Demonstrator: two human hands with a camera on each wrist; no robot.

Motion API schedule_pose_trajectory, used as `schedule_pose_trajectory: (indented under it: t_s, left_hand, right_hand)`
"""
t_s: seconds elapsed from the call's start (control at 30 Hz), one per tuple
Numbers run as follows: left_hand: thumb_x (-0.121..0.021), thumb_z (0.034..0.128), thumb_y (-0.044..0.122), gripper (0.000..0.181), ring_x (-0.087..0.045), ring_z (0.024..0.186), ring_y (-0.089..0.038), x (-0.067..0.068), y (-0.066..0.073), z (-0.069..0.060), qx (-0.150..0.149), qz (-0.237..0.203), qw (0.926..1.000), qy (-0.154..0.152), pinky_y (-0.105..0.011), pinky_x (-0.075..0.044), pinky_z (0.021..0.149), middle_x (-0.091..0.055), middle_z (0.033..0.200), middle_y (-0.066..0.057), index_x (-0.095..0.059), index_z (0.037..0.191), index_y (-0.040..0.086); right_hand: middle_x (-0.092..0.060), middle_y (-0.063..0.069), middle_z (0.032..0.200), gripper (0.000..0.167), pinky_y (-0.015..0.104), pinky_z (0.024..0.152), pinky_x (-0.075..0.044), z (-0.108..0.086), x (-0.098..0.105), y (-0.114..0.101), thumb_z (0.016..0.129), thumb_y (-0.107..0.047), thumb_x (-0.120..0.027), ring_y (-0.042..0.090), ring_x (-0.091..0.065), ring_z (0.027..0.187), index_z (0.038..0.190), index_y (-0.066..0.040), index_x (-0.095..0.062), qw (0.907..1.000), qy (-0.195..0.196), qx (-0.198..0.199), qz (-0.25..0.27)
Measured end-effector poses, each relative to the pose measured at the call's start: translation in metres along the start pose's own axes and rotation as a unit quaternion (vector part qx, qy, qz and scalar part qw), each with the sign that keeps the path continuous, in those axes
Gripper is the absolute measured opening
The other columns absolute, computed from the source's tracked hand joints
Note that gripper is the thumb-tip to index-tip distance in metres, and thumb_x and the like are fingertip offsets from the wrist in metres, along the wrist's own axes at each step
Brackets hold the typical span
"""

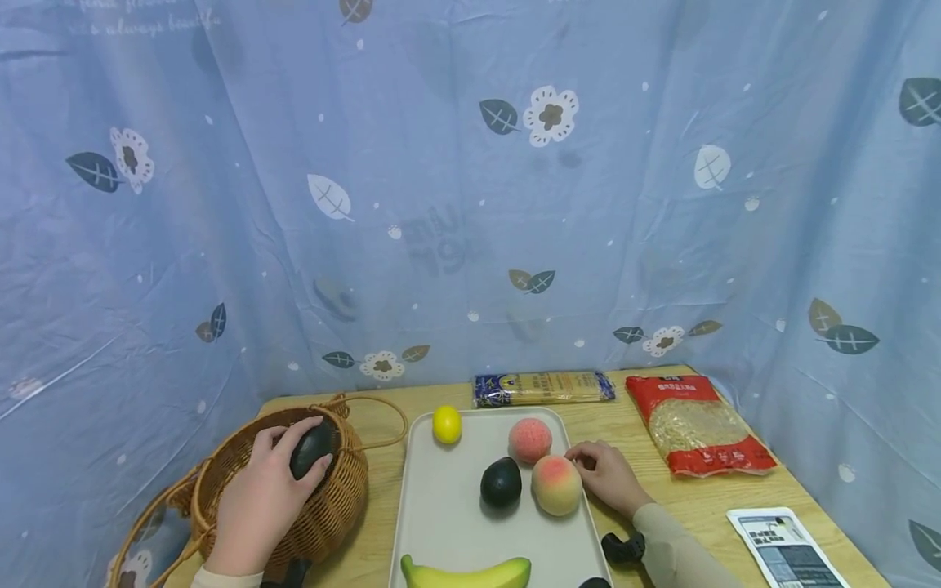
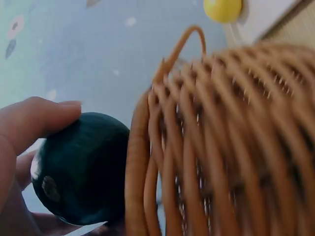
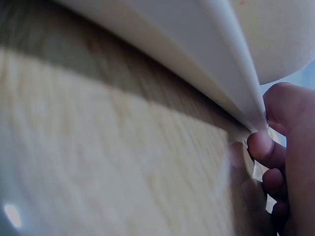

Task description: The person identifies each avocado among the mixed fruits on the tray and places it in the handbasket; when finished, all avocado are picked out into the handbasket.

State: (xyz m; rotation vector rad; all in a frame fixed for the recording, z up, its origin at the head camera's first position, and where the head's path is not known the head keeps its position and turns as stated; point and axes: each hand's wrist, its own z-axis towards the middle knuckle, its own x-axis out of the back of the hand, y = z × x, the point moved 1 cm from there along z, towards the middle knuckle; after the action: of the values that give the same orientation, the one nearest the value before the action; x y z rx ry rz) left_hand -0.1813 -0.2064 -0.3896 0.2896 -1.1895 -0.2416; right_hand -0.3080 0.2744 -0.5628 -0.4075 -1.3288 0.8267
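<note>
With the left hand point(image 1: 260, 494) clamping a smooth dark-green avocado point(image 1: 310, 451) and the right hand point(image 1: 608, 478) pinching a flat grey tray point(image 1: 441, 510), slipping is threatening at the lower-left brown wicker basket point(image 1: 334, 514).

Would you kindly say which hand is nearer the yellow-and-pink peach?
Right: the right hand is at the tray edge, beside the peach; the left hand is farther left, at the basket.

The person wears beige sleeves point(image 1: 680, 545) and black wrist devices point(image 1: 623, 548).

A blue-ended packet point(image 1: 544, 389) is lying at the far side of a wooden table point(image 1: 706, 506), a red bag point(image 1: 698, 425) resting right, a pouch point(image 1: 788, 545) lying nearer; a floral curtain point(image 1: 412, 122) is hanging behind.
</note>
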Motion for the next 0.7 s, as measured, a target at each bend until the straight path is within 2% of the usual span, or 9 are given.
schedule_pose_trajectory:
  t_s: [0.1, 0.2, 0.47, 0.7]
  left_hand:
    - [-0.081, 0.0934, 0.029, 0.059, -0.04, 0.037, -0.017, 0.001, -0.009, 0.002, 0.0, 0.01, 0.9998, 0.016, -0.035, -0.034, 0.038, -0.049, 0.131, -0.037, -0.058, 0.146, 0.016]
    - [-0.081, 0.0935, 0.029, 0.059, -0.038, 0.037, -0.018, -0.001, -0.019, 0.005, 0.014, 0.017, 0.9997, 0.012, -0.036, -0.033, 0.038, -0.049, 0.129, -0.04, -0.057, 0.146, 0.014]
    - [-0.079, 0.0953, 0.026, 0.06, -0.043, 0.039, -0.021, -0.013, -0.04, 0.011, 0.06, 0.017, 0.9967, -0.051, -0.037, -0.036, 0.04, -0.044, 0.13, -0.046, -0.054, 0.148, 0.01]
    - [-0.076, 0.097, 0.023, 0.06, -0.046, 0.042, -0.022, -0.025, -0.051, 0.016, 0.068, -0.006, 0.9917, -0.109, -0.037, -0.038, 0.041, -0.038, 0.133, -0.049, -0.051, 0.149, 0.008]
  right_hand:
    - [-0.062, -0.009, 0.085, 0.017, 0.029, 0.072, -0.042, 0.0, 0.002, 0.0, 0.097, -0.004, -0.072, 0.013, -0.048, 0.078, 0.098, -0.02, -0.076, 1.0, 0.001, 0.0, 0.0]
    - [-0.061, -0.01, 0.084, 0.016, 0.029, 0.071, -0.042, -0.001, 0.002, 0.001, 0.096, -0.004, -0.073, 0.012, -0.048, 0.077, 0.097, -0.02, -0.076, 1.0, 0.004, 0.007, -0.001]
    - [-0.061, -0.01, 0.083, 0.016, 0.029, 0.071, -0.041, -0.002, 0.0, 0.0, 0.097, -0.005, -0.071, 0.011, -0.048, 0.078, 0.098, -0.02, -0.077, 0.9998, -0.003, 0.017, 0.004]
    - [-0.062, -0.01, 0.083, 0.018, 0.028, 0.069, -0.042, -0.002, 0.0, 0.0, 0.096, -0.003, -0.072, 0.011, -0.048, 0.076, 0.097, -0.02, -0.077, 0.9998, 0.005, 0.021, 0.003]
